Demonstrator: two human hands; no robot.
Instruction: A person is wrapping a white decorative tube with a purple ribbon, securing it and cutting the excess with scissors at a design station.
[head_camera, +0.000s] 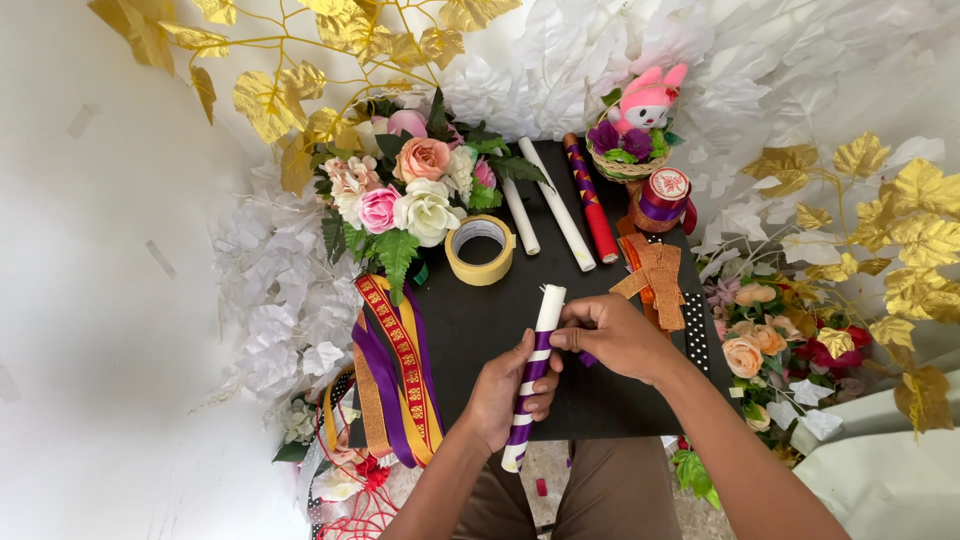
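- Head view: the left hand (505, 390) grips a white tube (533, 375) over the counter (480, 320); the right hand (615, 335) pinches purple ribbon (537, 362) against it, mid-wrap.
- Continuing the spiral calls for steady ribbon tension.
- The black counter carries a tape roll (480, 250), flowers (405, 195) and ribbons (395, 375); white and gold leaves surround.

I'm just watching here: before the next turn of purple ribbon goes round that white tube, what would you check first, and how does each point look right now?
1. Left hand grips the white paper tube firmly: ok.
2. Right hand pinches the purple satin ribbon against the tube: ok.
3. Spiral turns on the lower part evenly spaced, white showing between them: ok.
4. Upper end of the tube not yet wrapped: ok.
5. Ribbon end secured at the bottom: cannot tell, the hand covers part of it.
6. Roll of yellow masking tape lies near on the black board: ok.
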